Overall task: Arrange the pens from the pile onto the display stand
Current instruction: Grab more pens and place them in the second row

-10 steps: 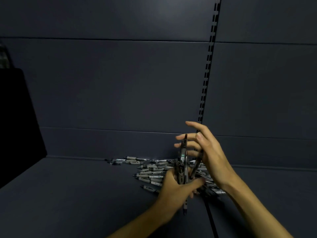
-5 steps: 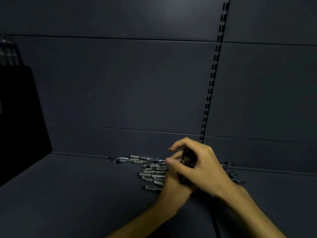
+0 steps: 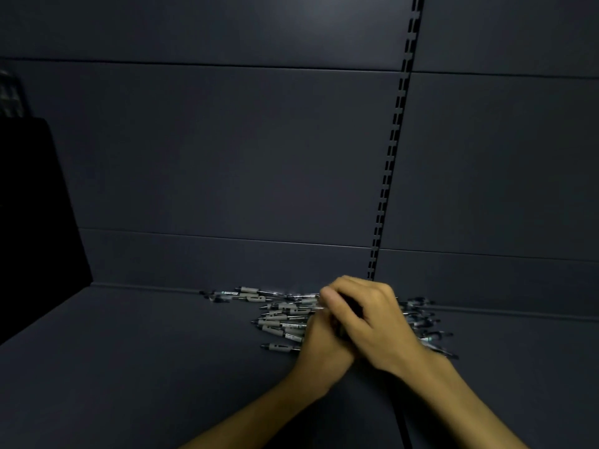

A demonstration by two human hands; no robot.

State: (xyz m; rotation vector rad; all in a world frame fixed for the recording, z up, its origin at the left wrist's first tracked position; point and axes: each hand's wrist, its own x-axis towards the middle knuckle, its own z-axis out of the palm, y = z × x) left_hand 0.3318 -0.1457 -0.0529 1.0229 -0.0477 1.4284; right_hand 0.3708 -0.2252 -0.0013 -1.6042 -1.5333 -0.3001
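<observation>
— So, what are the fingers doing?
— Both hands meet over the pile of pens [image 3: 285, 319] on the dark shelf [image 3: 129, 367]. The right hand [image 3: 372, 322] curls its fingers [image 3: 337, 288] tightly over a dark bundle of pens [image 3: 348, 314], mostly hidden.
— And the other?
— The left hand [image 3: 321, 345] wraps the same bundle from below, pressed against the right.
— The pile?
— Against the back panel [image 3: 227, 157], by the slotted upright [image 3: 389, 157].

Pile of grey-gripped pens [image 3: 285, 319], lying scattered flat against shelf's back edge, partly hidden
</observation>
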